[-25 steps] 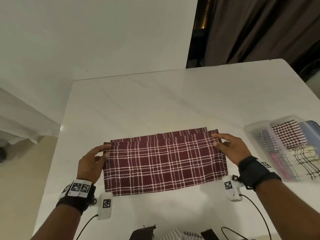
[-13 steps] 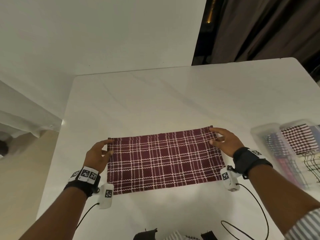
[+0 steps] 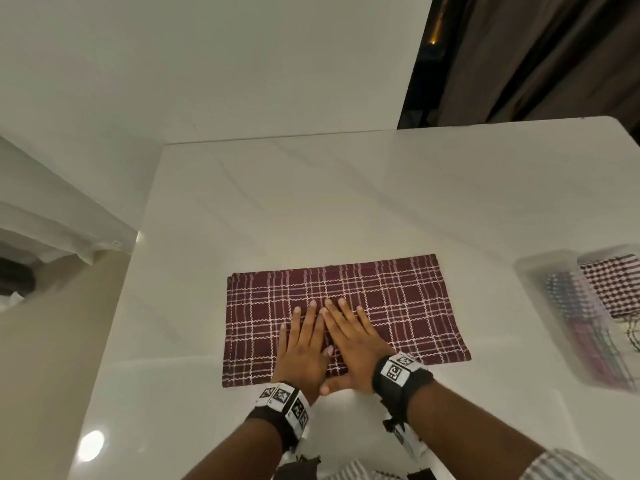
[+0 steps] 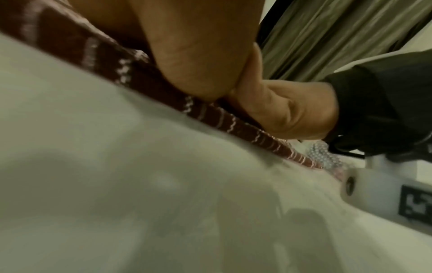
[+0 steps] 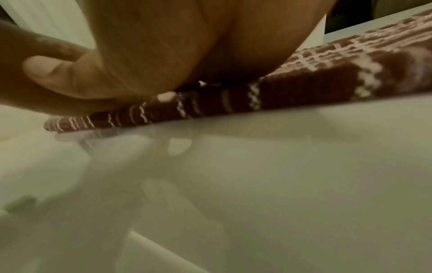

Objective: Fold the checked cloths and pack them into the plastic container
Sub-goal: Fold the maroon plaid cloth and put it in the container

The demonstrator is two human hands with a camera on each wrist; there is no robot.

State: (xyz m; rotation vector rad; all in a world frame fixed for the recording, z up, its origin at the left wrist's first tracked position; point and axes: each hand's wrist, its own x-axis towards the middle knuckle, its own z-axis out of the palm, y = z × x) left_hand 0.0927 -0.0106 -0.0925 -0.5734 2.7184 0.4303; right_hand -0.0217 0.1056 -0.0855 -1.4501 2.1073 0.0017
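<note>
Maroon checked cloth (image 3: 346,317), folded into a long rectangle, lies flat on the white table (image 3: 346,202). Left hand (image 3: 303,351) and right hand (image 3: 349,344) press side by side on its near middle, fingers straight and flat, grasping nothing. At the table's right edge sits the plastic container (image 3: 540,306), blurred, with other checked cloths (image 3: 613,289) inside.

Woven cloth (image 3: 346,292); glossy table (image 3: 311,202), perhaps stone.
</note>
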